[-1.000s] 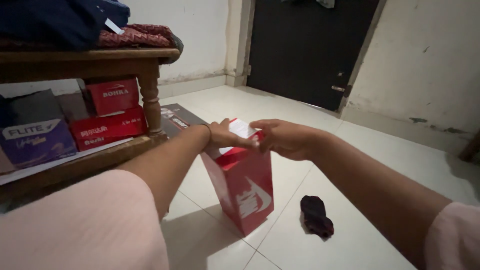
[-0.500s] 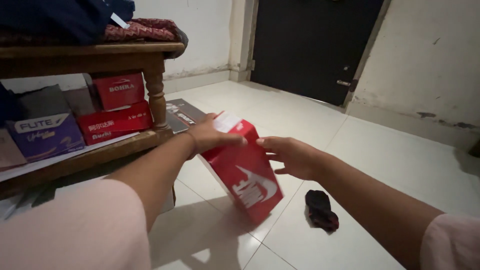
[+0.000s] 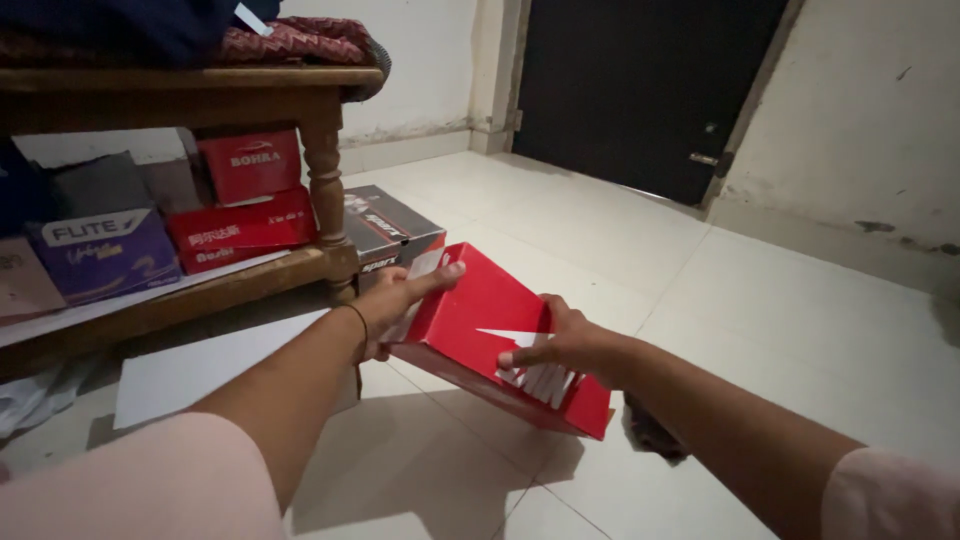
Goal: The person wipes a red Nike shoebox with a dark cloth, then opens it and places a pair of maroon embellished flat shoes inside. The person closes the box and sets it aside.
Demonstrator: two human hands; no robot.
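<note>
A red shoe box point(image 3: 470, 315) with a white swoosh mark lies tilted over, low above the white tiled floor point(image 3: 780, 320). My left hand point(image 3: 395, 300) grips its upper left end, thumb along the top edge beside a white label. My right hand point(image 3: 555, 345) holds the lower right part, fingers spread over the white mark. A dark sock point(image 3: 655, 435) lies on the tiles just behind the box's right corner, partly hidden by my right forearm.
A wooden table point(image 3: 200, 85) stands at left with clothes on top. Its lower shelf holds red boxes point(image 3: 240, 200) and a purple box point(image 3: 95, 255). A dark shoe box point(image 3: 390, 230) sits by the table leg. A white sheet point(image 3: 200, 365) lies on the floor. A black door point(image 3: 640, 90) is behind.
The red box went from standing upright on the floor to tipped over toward its side. My right hand moved from its top down onto its face. The view shifted slightly.
</note>
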